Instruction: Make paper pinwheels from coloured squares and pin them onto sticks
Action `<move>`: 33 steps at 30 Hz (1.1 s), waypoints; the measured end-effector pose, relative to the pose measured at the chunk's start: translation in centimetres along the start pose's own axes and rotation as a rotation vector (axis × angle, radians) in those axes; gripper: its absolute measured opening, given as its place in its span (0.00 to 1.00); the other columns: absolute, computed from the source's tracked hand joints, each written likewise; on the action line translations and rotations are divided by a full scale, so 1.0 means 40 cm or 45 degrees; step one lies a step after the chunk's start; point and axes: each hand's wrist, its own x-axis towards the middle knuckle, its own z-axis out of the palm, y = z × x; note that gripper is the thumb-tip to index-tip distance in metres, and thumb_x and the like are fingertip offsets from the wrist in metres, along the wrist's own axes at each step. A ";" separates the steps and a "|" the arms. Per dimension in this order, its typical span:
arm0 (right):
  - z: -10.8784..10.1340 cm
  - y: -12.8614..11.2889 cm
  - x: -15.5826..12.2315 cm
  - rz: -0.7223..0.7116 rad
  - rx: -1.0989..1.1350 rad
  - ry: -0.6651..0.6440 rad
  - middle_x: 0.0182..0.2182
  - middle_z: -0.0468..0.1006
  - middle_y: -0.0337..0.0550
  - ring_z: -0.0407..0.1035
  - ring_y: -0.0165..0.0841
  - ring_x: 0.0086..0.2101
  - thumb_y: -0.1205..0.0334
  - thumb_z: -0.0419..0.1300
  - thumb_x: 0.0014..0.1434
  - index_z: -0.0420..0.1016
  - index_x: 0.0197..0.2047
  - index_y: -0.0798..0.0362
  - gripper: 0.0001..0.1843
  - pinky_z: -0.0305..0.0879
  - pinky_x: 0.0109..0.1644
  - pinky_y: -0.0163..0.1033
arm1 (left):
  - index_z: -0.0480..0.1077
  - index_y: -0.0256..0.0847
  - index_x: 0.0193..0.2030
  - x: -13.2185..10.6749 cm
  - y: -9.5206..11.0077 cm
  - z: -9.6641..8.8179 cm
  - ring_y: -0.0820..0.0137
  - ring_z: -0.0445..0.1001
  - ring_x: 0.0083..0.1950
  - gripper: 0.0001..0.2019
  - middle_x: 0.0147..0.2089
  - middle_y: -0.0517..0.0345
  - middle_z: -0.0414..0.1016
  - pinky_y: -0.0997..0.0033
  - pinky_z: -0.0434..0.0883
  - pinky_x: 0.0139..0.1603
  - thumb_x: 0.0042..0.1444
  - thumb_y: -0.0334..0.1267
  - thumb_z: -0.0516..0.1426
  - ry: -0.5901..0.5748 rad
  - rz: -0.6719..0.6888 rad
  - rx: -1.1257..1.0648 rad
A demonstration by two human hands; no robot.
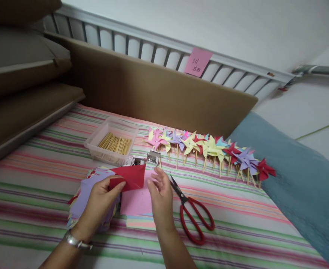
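My left hand [104, 200] pinches a piece of red paper [134, 176] between thumb and fingers, its far corner pointing right. My right hand [162, 196] is just right of the paper, fingers curved and apart, with nothing visible in them. Beneath both hands lie pink paper sheets [136, 203], with other pale coloured edges showing under them. A stack of cut coloured paper pieces [84, 194], purple on top, sits partly behind my left wrist. Beside my right hand rest scissors with red handles [194, 215], blades pointing away and slightly apart.
A clear plastic box [93, 147] holds many short wooden sticks [115, 144]. Small open boxes with tiny metal parts [153, 157] stand near it. A row of finished paper pinwheels [209, 147] lies at the right, before a brown board [153, 86]. Brown padded packages [24, 112] are stacked left.
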 end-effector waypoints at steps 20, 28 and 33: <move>-0.051 -0.048 0.004 -0.565 -0.084 -0.293 0.40 0.77 0.42 0.71 0.34 0.42 0.78 0.54 0.52 0.76 0.35 0.48 0.16 0.67 0.47 0.41 | 0.74 0.39 0.41 0.003 0.013 -0.005 0.61 0.74 0.48 0.09 0.43 0.51 0.79 0.66 0.71 0.48 0.52 0.34 0.59 -0.134 -0.387 -0.581; -0.041 -0.036 -0.004 -0.524 -0.086 -0.532 0.43 0.76 0.46 0.70 0.38 0.45 0.77 0.51 0.49 0.75 0.34 0.50 0.16 0.66 0.49 0.44 | 0.75 0.36 0.41 -0.009 0.030 -0.012 0.65 0.78 0.41 0.09 0.41 0.49 0.80 0.67 0.75 0.44 0.58 0.32 0.54 -0.308 -0.608 -0.909; -0.044 -0.034 0.000 -0.493 -0.025 -0.708 0.44 0.75 0.47 0.69 0.39 0.46 0.73 0.54 0.51 0.76 0.36 0.50 0.13 0.63 0.51 0.46 | 0.75 0.31 0.39 0.017 0.024 -0.043 0.66 0.79 0.35 0.09 0.36 0.47 0.81 0.70 0.77 0.36 0.55 0.25 0.54 -0.310 -0.682 -0.721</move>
